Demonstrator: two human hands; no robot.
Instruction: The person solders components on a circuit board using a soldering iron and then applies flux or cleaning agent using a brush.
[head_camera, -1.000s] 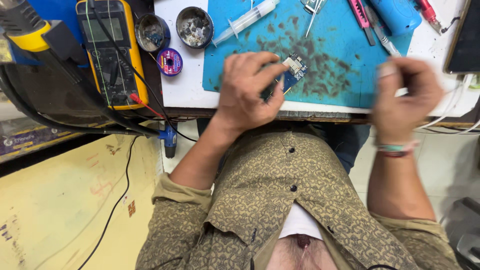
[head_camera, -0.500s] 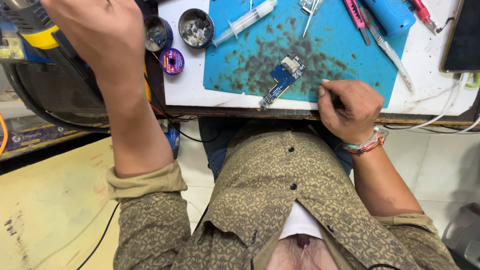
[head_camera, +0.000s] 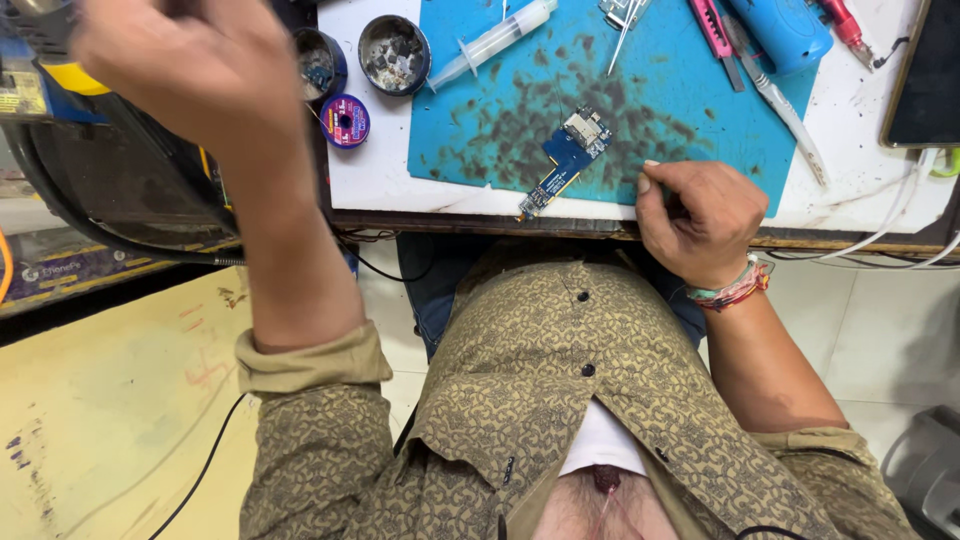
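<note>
My left hand (head_camera: 190, 70) is raised high at the upper left, close to the camera and blurred. I see only its back, so its fingers are hidden. My right hand (head_camera: 700, 215) rests as a closed fist on the front edge of the stained blue work mat (head_camera: 480, 150), thumb pressed to the fingers, nothing visible in it. A small blue circuit board (head_camera: 565, 160) lies loose on the mat just left of that fist, not touched by either hand.
Two round metal tins (head_camera: 393, 55) and a purple spool (head_camera: 346, 120) sit left of the mat. A syringe (head_camera: 490, 42), tweezers (head_camera: 625, 20), a pink cutter (head_camera: 715, 28), a blue tool (head_camera: 785, 30) and a white-handled blade (head_camera: 785, 105) lie along the back. A dark screen (head_camera: 925, 80) is at right.
My left hand left the circuit board and rose up to the far left. My right hand came down to the mat's front edge and closed. The board now lies uncovered.
</note>
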